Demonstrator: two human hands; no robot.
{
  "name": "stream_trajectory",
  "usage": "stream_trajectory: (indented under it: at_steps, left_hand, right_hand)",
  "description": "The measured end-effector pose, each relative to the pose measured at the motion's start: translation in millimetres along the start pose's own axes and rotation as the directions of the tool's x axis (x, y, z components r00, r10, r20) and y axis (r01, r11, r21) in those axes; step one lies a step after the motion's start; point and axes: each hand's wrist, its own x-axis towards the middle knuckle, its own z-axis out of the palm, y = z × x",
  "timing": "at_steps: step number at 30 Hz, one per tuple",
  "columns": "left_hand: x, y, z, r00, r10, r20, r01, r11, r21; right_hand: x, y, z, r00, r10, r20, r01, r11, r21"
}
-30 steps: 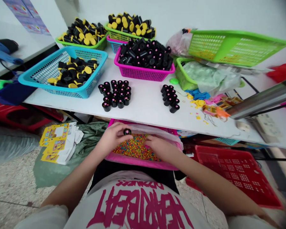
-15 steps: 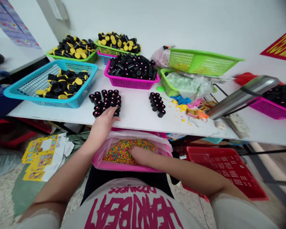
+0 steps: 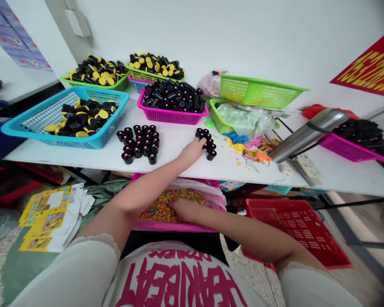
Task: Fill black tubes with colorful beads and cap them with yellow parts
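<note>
My left hand reaches across to the small right-hand group of black cylinders with pink dots on top. Its fingers are curled around a cylinder at the group's near left side, partly hiding it. A larger group of the same black cylinders stands upright in rough rows to the left. On my lap side, my right hand is sunk into small multicoloured balls in a pink-lined tub; its fingers are buried among them.
A magenta basket of black cylinders stands behind. Blue basket and green baskets hold yellow-capped black pieces. To the right are a metal tube, scraps and a red crate below.
My left hand has moved right, from the larger group of black cylinders to the smaller one. My right hand stays in the coloured balls. The view has shifted slightly.
</note>
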Motion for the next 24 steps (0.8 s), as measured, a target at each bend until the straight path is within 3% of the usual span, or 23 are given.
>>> stream_trajectory:
  at_steps: [3, 6, 9, 11, 14, 16, 19, 24]
  left_hand:
    - [-1, 4, -3.7, 1.0, 0.008, -0.005, -0.009, 0.999, -0.031]
    - [-18, 12, -19.1, 0.999, 0.026, -0.033, -0.028, 0.997, -0.076]
    - [-62, 15, -45.0, 0.992, 0.1, -0.073, -0.112, 0.977, -0.179]
    - [-101, 10, -63.0, 0.988, 0.146, -0.041, -0.152, 0.966, -0.208]
    - [-159, -7, -79.0, 0.992, 0.077, 0.101, -0.058, 0.981, -0.185]
    - [-189, -19, -79.1, 0.981, 0.003, 0.195, 0.019, 0.993, -0.112]
    - [-216, -31, -68.3, 0.962, -0.088, 0.258, 0.096, 0.995, -0.02]
    - [-228, -33, -51.8, 0.934, -0.17, 0.313, 0.199, 0.978, -0.062]
  right_hand:
    - [1, 6, 3, 1.0, -0.015, -0.027, 0.017, 0.998, 0.065]
    - [2, 11, 6, 0.997, -0.031, -0.067, 0.042, 0.985, 0.165]
    - [2, 15, 7, 0.994, -0.019, -0.107, 0.049, 0.956, 0.288]
    - [1, 18, 5, 0.992, -0.001, -0.125, 0.047, 0.929, 0.367]
    - [-5, 23, 0, 0.99, 0.028, -0.139, 0.041, 0.881, 0.471]
    - [-10, 25, -6, 0.985, 0.039, -0.168, 0.065, 0.817, 0.573]
    - [-17, 22, -16, 0.963, 0.04, -0.265, 0.155, 0.722, 0.674]
    - [-19, 2, -31, 0.867, -0.073, -0.493, 0.315, 0.847, 0.428]
